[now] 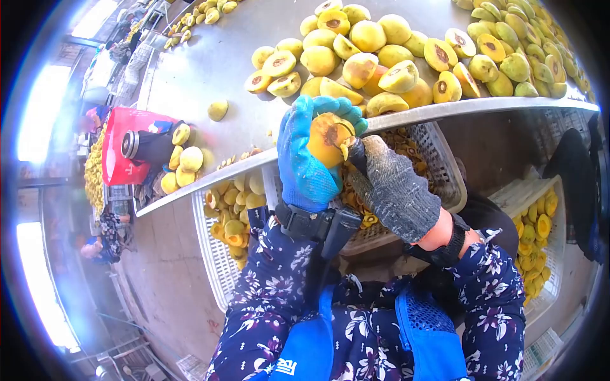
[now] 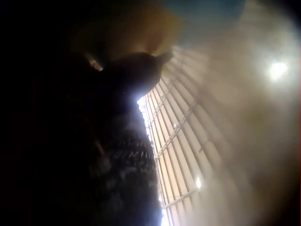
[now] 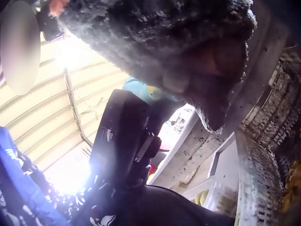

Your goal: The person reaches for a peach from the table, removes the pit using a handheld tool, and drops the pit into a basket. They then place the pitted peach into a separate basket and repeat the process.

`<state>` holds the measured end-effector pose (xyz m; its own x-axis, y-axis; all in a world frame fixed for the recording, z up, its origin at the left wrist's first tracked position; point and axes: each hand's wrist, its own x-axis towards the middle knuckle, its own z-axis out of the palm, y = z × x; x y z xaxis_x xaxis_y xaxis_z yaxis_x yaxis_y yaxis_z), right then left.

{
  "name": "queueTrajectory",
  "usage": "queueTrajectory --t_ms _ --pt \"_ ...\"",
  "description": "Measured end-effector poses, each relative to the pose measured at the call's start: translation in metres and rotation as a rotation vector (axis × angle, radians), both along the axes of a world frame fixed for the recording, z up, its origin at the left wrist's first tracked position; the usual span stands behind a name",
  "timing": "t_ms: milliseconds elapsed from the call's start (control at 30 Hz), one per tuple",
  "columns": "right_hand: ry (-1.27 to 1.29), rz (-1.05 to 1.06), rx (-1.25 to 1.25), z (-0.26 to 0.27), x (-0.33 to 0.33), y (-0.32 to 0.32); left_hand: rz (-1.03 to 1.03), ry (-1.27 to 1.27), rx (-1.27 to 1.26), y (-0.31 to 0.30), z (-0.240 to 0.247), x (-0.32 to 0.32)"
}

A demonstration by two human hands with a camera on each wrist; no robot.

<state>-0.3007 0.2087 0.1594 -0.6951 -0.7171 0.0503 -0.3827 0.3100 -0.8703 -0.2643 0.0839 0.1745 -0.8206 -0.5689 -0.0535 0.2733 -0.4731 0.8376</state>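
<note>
In the head view my left hand [image 1: 298, 155], in a blue glove, holds a halved yellow peach [image 1: 326, 138] with its brown-centred cut face up. My right hand [image 1: 403, 187], in a grey knitted glove, grips a small hand tool by its dark handle [image 1: 358, 156]. The tool's tip is at the right side of the peach, where a strip of yellow flesh stands out; its exact shape is hidden. Both hands are just off the table's near edge, above a crate. The right wrist view shows the grey glove [image 3: 155, 37] from below; the left wrist view is mostly dark and blurred.
Peach halves [image 1: 359, 66] are heaped on the metal table [image 1: 190, 82]. A red bag [image 1: 124, 149] and a black cylindrical container [image 1: 149, 146] stand left. Below are white crates [image 1: 213, 254] of peaches and a crate [image 1: 448, 168] of brownish pieces under my hands.
</note>
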Motion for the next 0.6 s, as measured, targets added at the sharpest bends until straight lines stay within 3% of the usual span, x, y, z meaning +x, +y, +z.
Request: queueTrajectory --t_ms 300,367,600 --pt "-0.098 -0.015 0.032 0.0 0.003 -0.006 0.059 -0.001 -0.112 0.002 -0.004 0.001" --pt "-0.122 -0.017 0.051 0.001 0.004 -0.006 0.023 -0.013 -0.241 -0.001 -0.007 0.004" --pt "-0.065 -0.013 0.032 -0.011 0.011 0.004 -0.092 -0.086 -0.222 -0.002 -0.006 0.009"
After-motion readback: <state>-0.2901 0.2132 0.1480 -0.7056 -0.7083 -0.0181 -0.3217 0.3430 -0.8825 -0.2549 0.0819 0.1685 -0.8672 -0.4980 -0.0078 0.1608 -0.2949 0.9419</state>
